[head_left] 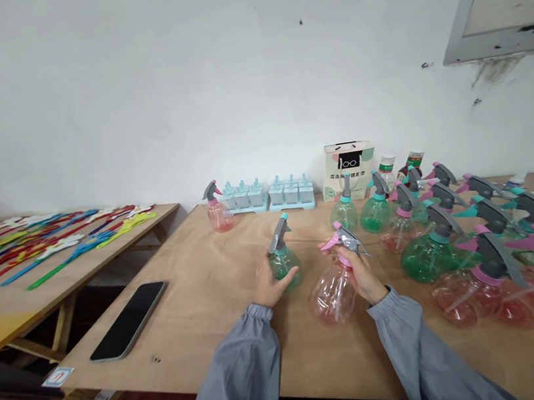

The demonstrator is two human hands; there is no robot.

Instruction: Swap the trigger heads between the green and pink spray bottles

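Evidently, both hands are occupied, each with one spray bottle, over the middle of the wooden table [187, 304].
Detail: the left hand [269, 284] is curled round the body of a green bottle [285, 265], thumb across its side; the right hand [363, 276] grips a tilted pink bottle [331, 295] about the neck, below its grey trigger head. From where I stand, I cannot tell whether either base touches the wood. The neck hold seems the weaker: a slackened grip might let the rounded body swing against its green neighbour. A wide rightward sweep of the sleeve [403, 323] could topple the crowded bottles [424, 260] near that forearm.
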